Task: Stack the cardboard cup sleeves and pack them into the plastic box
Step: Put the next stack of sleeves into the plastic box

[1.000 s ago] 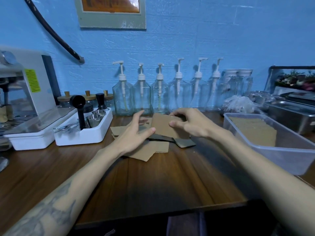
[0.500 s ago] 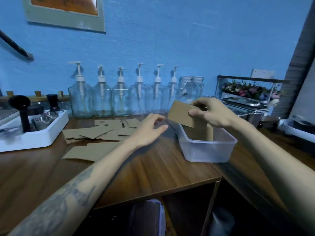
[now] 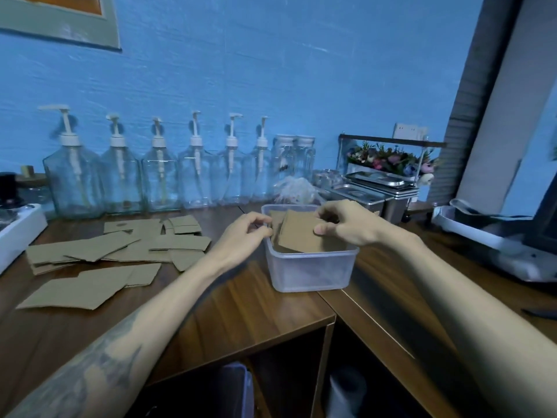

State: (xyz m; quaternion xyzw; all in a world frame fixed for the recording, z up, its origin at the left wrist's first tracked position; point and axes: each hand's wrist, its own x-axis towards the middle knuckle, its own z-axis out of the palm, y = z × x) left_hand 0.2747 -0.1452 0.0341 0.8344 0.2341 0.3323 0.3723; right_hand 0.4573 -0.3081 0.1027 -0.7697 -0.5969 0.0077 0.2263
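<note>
A clear plastic box point(image 3: 310, 271) stands at the corner of the wooden counter. My right hand point(image 3: 346, 224) grips a flat brown cardboard sleeve point(image 3: 301, 235) and holds it tilted inside the box, over other sleeves that lie there. At the box's left rim my left hand point(image 3: 244, 236) has its fingers curled, touching the sleeve's left edge. Several loose sleeves point(image 3: 99, 254) lie scattered on the counter to the left.
A row of clear pump bottles point(image 3: 156, 176) lines the blue wall behind. Steel trays point(image 3: 373, 191) and a flower rack sit behind the box to the right. A white tray point(image 3: 18, 230) is at the far left. The counter edge and open shelves lie below.
My right hand has carried the sleeve from the pile over to the box and lowered it inside. My left hand has followed to the box's left rim. The view has swung right.
</note>
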